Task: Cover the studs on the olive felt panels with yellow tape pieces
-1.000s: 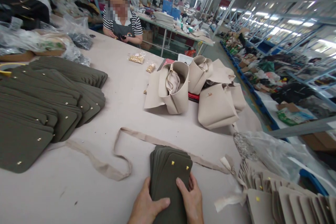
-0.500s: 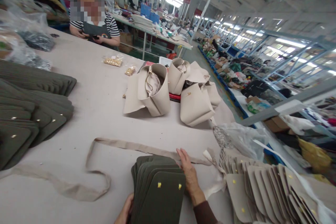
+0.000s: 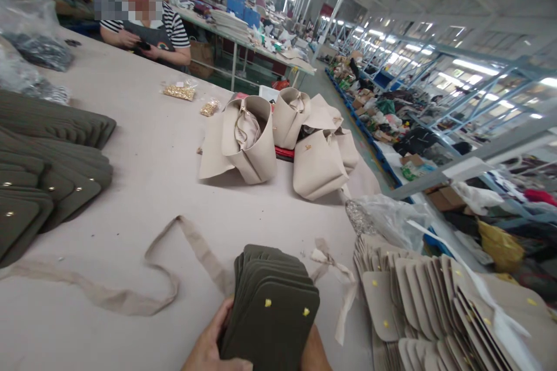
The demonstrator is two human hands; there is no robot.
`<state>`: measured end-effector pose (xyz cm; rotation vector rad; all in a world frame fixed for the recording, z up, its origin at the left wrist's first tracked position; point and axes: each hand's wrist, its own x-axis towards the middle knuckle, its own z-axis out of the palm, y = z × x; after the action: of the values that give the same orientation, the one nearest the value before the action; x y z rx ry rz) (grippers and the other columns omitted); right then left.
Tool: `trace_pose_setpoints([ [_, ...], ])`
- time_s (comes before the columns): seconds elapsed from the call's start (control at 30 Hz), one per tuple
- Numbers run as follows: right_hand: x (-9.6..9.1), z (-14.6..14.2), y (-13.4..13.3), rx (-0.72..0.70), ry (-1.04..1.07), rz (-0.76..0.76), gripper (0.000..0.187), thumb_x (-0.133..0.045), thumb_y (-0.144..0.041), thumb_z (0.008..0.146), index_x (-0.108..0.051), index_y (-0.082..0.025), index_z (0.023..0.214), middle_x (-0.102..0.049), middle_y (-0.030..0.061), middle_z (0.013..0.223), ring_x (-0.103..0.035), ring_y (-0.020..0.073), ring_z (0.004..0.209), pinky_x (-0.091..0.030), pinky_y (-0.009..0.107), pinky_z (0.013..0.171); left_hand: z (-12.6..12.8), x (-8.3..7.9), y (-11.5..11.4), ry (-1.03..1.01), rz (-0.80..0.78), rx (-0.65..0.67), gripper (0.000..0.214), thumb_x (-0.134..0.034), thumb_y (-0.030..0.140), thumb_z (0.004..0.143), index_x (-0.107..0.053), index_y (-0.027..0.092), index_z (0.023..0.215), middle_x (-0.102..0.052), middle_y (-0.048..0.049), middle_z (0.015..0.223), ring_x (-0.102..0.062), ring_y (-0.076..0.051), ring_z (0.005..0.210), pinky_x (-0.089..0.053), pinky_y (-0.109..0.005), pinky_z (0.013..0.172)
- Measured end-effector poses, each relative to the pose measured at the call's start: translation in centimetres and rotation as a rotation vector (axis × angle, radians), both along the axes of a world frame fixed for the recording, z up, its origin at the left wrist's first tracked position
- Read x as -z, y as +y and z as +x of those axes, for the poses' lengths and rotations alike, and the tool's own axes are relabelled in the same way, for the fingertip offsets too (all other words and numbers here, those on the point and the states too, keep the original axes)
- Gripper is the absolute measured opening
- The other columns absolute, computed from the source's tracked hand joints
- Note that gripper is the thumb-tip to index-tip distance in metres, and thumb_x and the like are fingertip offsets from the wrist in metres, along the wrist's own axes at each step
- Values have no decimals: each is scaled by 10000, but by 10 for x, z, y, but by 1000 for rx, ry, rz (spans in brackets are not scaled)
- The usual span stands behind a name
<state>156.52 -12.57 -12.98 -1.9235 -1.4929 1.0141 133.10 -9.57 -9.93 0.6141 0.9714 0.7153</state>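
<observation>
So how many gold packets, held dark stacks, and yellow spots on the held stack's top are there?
Clear packets of gold-coloured pieces: 2
Held stack of dark olive panels: 1
Yellow spots on its top: 2
Total: 5

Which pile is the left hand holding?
The dark stack, bottom centre, with two yellow tabs on top. The other dark pieces lie far left; the tan pieces lie right.
</observation>
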Motion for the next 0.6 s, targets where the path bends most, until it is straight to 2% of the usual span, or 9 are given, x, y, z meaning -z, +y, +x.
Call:
trace_pose_setpoints([
  [0.17, 3, 4, -34, -39, 3, 57, 246, -591, -364, 779, -780, -306, 926, -730, 23, 748, -714, 230, 738, -581, 285, 662, 13, 1, 12, -40, -78, -28, 982, -888, 351, 433, -484, 194, 1315, -620, -144, 1297, -593, -366, 1178, -480, -459, 1027],
  [0.27, 0, 10, -46, -116, -27, 114, 212, -578, -300, 797, -763, -286, 899, -706, 32, 788, -707, 200, 750, -574, 259, 709, 21, 6, 17, -32, -123, -47, 1036, -903, 321, 413, -456, 179, 1337, -623, -170, 1286, -628, -370, 1126, -525, -453, 961],
  [0.37, -5, 15, -55, -163, -60, 125, 231, -519, -194, 828, -741, -258, 825, -665, 31, 779, -692, 170, 739, -556, 217, 700, 28, 12, 19, -5, -173, -102, 993, -894, 308, 447, -447, 191, 1326, -642, -160, 1255, -669, -357, 1045, -568, -447, 868],
  [0.5, -6, 15, -62, -187, -143, 120, 344, -458, -69, 803, -706, -221, 986, -662, 53, 882, -699, 168, 848, -559, 221, 788, 30, 13, 20, 47, -132, -97, 843, -852, 309, 538, -453, 196, 1272, -665, -145, 1217, -690, -329, 1002, -587, -430, 819],
  [0.6, -4, 21, -68, -115, -213, 173, 417, -480, -60, 788, -672, -214, 1124, -679, 89, 1086, -699, 189, 993, -560, 246, 882, 28, 10, 21, 208, -19, -35, 733, -816, 330, 573, -491, 176, 1211, -679, -147, 1196, -676, -329, 1049, -565, -438, 890],
])
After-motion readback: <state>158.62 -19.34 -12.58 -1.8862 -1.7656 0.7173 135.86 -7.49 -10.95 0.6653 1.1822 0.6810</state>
